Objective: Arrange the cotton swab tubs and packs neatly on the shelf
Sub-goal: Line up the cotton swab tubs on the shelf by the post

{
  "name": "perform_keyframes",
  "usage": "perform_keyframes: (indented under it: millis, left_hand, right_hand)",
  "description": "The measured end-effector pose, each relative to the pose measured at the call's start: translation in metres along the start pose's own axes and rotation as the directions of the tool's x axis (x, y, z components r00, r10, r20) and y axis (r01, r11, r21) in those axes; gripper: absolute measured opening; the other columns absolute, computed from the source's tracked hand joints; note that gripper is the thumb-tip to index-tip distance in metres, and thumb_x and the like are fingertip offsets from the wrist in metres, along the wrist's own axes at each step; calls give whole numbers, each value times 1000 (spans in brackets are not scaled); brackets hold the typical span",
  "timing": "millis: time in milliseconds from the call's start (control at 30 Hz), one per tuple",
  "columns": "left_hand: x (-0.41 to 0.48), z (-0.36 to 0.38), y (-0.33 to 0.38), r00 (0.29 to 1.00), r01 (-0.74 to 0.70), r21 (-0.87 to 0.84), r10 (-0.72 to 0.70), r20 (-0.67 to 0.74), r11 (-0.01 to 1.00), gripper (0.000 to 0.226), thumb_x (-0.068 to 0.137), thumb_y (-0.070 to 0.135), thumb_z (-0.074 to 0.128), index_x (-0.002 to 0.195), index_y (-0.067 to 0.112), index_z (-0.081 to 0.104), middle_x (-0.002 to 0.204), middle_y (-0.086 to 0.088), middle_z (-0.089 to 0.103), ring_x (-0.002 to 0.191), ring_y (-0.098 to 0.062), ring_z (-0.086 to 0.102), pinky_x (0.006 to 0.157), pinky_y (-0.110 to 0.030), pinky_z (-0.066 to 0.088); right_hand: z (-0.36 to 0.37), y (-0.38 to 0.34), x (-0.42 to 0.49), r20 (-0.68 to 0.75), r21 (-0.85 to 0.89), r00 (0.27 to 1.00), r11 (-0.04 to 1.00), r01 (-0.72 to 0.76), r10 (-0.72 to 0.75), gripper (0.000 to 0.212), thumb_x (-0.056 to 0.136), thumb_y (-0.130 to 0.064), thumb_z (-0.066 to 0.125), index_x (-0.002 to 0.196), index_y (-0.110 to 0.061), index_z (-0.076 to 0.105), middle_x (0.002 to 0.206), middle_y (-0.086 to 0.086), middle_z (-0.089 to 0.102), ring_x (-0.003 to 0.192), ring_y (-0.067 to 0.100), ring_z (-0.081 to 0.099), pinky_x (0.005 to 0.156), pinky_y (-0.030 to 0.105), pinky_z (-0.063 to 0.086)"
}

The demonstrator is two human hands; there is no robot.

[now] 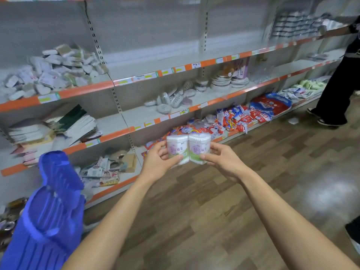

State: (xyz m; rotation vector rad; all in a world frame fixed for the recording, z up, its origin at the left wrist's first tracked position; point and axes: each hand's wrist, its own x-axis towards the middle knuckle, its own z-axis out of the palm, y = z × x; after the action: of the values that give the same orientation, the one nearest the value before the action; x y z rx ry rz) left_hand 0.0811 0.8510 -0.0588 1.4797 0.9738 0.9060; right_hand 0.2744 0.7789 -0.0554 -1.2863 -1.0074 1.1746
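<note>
Blurred heap of cotton swab packs (52, 73) on upper left shelf (85, 88), labels unreadable, left grip (155, 162) pinching left tub (177, 147), right grip (224, 162) pinching right tub (199, 147), tubs touching side by side between both grips

Two bare arms, the left forearm (116, 211) and the right forearm (272, 209), show uncovered from the lower edge up to slim wrists, and the left hand (156, 162) and right hand (224, 162) have long fingers with short, plain nails.
</note>
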Motion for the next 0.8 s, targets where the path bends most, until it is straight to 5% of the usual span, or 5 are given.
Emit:
perform_keyframes:
  millis: [200,333,500,633,800]
  left_hand:
    - [116,0,9,1000,-15,21,15,11,1000,52,74,2,77,120,9,53,105,-5,69,88,-10,68,84,-27,55]
    - [180,10,8,999,-9,43,7,38,999,50,75,5,77,118,13,53,100,4,69,82,1,68,77,-18,55]
    - [265,32,4,999,1,45,-2,38,999,52,73,14,80,120,15,56,103,3,71,92,-9,69,82,-27,55]
    - [332,62,8,1000,-13,43,14,-4,999,50,73,13,79,117,17,56,99,6,71,89,-7,69,80,-25,55]
    - [413,96,21,997,-29,34,31,-67,999,56,72,11,80,122,9,55,95,2,72,83,-8,70,76,-23,55]
  right_hand:
    - [-25,-17,115,15,-7,1000,1000,-23,23,37,84,6,60,118,-9,58,108,6,68,93,13,66,71,18,51]
    - [-50,-22,172,12,-15,999,999,-39,39,35,86,2,61,118,-10,58,111,6,68,96,16,66,71,19,50]
    - [-93,-29,250,37,-7,999,999,-39,40,34,87,2,59,119,-5,56,111,10,68,101,25,65,87,33,52]
    - [-139,-42,315,95,-24,995,999,-27,29,34,87,1,59,119,-9,57,112,7,69,104,23,65,88,31,53]
    - [-193,-71,393,145,-28,989,999,-19,23,36,86,3,59,121,-4,54,108,8,69,91,16,69,67,20,53]
